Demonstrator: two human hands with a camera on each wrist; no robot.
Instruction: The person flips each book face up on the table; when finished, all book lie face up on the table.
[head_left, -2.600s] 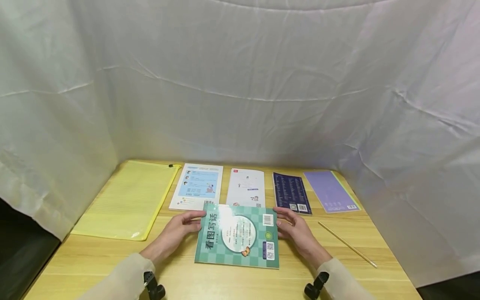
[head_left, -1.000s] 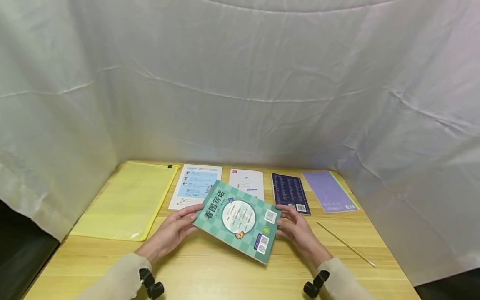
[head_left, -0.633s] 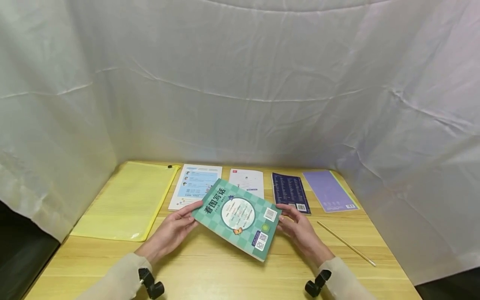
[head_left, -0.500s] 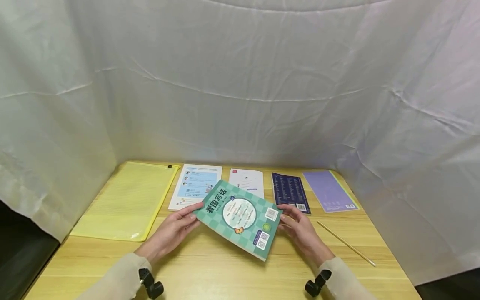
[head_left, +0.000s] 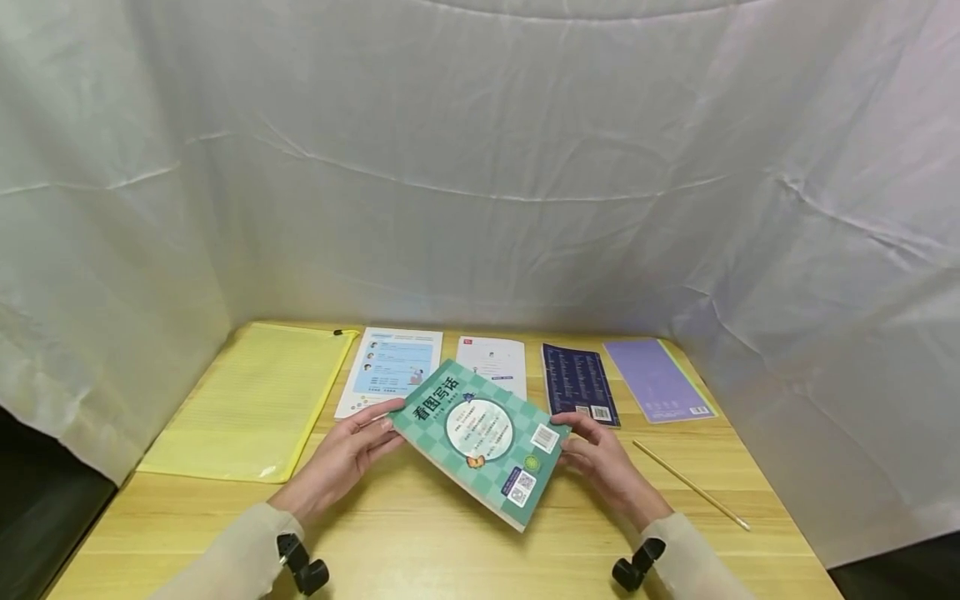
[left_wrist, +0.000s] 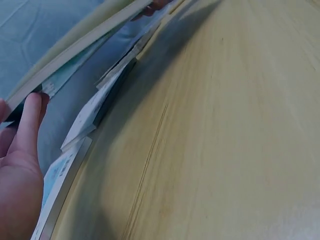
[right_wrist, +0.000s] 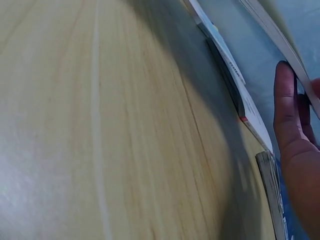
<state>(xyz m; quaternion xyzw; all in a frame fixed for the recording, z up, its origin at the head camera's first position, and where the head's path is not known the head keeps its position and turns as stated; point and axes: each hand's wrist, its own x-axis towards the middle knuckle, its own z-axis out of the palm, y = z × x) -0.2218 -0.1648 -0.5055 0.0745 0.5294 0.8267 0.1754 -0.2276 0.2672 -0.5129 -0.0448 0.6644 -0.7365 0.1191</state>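
A green checkered book (head_left: 480, 442) with a white circle and a barcode on its cover is held up over the table, turned at an angle. My left hand (head_left: 345, 457) pinches its left corner, thumb on the cover. At the right corner, my right hand (head_left: 606, 467) grips the edge. From the left wrist, the book's page edge (left_wrist: 75, 55) slants above the table, with the left hand's fingers (left_wrist: 31, 117) beneath it. The right wrist view has the right hand's fingers (right_wrist: 286, 105) under the book's other side (right_wrist: 280, 37).
Along the back of the wooden table (head_left: 420, 558) lie a yellow zip pouch (head_left: 247, 400), a white-and-blue book (head_left: 393, 367), a white booklet (head_left: 491, 358), a navy book (head_left: 579, 383) and a purple notebook (head_left: 660, 379). A thin wooden stick (head_left: 690, 485) lies at right. Grey cloth (head_left: 480, 167) walls surround the table.
The green book has turned clockwise from lying square to the front and is held at a slant. Both hands keep their hold. Over the last half second it tilted slightly further.
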